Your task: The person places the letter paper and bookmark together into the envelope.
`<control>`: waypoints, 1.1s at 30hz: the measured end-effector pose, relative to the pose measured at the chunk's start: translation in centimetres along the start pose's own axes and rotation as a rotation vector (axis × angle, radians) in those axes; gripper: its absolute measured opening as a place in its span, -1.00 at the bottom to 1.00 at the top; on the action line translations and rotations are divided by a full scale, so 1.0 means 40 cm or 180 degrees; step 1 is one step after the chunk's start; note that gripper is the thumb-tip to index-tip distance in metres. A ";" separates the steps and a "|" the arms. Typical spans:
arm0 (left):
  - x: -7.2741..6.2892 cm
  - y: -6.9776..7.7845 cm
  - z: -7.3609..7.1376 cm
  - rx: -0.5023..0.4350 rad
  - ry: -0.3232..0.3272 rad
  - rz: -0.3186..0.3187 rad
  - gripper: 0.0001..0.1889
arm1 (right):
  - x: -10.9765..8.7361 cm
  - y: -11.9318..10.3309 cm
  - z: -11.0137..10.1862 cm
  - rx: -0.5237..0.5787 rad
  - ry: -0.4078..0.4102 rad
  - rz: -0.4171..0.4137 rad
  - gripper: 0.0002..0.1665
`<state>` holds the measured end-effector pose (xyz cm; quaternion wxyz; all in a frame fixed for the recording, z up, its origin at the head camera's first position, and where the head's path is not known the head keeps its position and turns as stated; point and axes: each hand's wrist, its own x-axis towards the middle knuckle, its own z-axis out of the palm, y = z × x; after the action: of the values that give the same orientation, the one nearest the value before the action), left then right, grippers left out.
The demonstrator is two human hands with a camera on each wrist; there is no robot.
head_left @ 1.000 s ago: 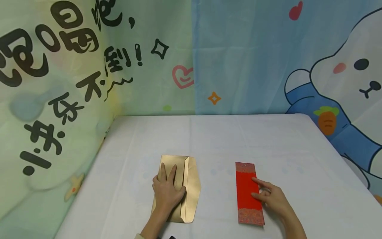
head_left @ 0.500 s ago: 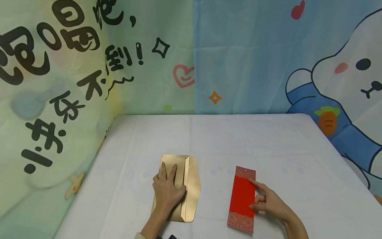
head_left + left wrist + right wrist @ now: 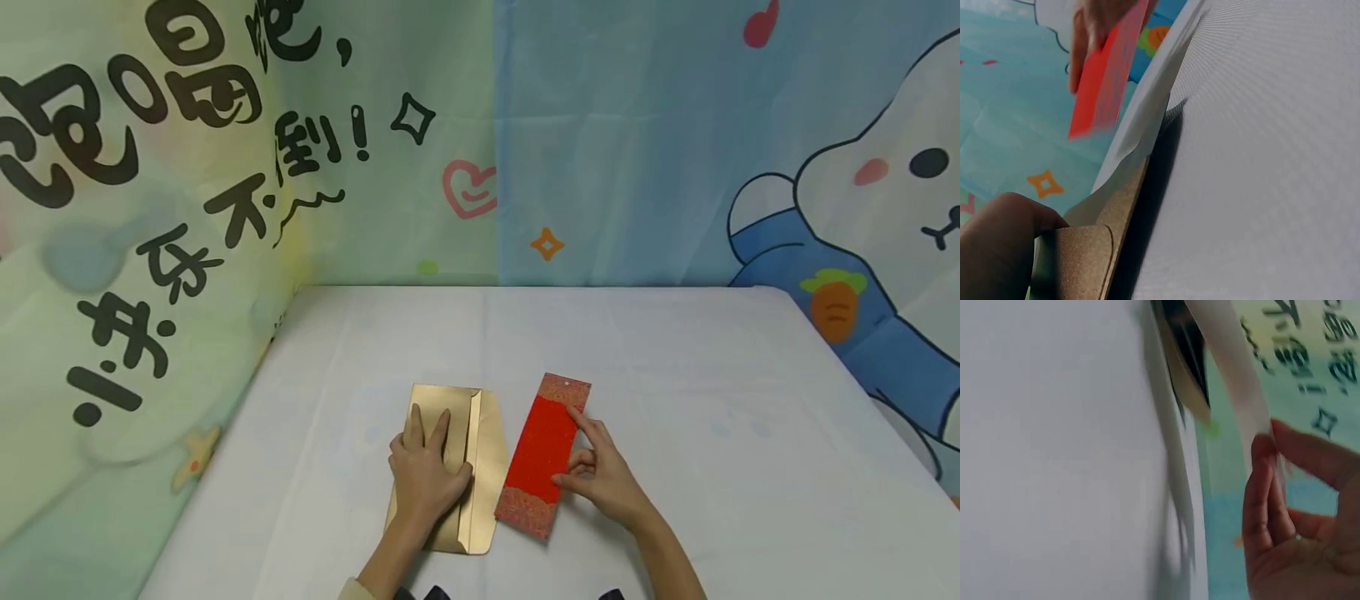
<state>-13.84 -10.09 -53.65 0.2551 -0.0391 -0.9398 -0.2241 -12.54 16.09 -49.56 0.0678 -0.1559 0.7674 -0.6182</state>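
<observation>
A gold envelope (image 3: pixel 446 533) lies on the white cloth with its flap folded out to the right. My left hand (image 3: pixel 426 483) rests flat on it, two fingers extended and the thumb near the flap crease. Just right of the envelope, my right hand (image 3: pixel 600 475) pinches a red card (image 3: pixel 540 442) by its right edge. The long card has patterned bands at both ends and leans to the right, its lower left corner overlapping the flap's edge in the head view. In the right wrist view, the card's pale underside (image 3: pixel 1235 369) shows between thumb and fingers.
A white cloth (image 3: pixel 675 358) covers the table. Behind it hangs a blue cartoon curtain (image 3: pixel 637 150), and a pale green one with black lettering (image 3: pixel 112 275) stands at the left. Small dark objects (image 3: pixel 437 593) poke in at the bottom edge.
My right hand has brought the red card leftward to the envelope's flap, and the card has turned from nearly upright to leaning right. My left hand stays on the envelope.
</observation>
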 end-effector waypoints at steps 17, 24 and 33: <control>0.007 0.005 -0.005 0.0029 -0.0179 -0.0032 -0.31 | 0.052 -0.032 0.130 -0.0428 -0.0503 -0.0216 0.09; 0.005 0.001 -0.009 0.0034 -0.0179 -0.0063 -0.30 | 0.070 0.009 0.136 -0.0721 -0.0544 -0.0241 0.11; 0.004 0.001 -0.005 0.0040 -0.0205 -0.0047 -0.30 | 0.083 0.033 0.139 -0.1071 -0.0600 -0.0327 0.12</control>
<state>-13.88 -10.17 -53.40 0.2233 -0.0377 -0.9491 -0.2187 -14.23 10.09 -51.81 0.0807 -0.2612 0.8412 -0.4665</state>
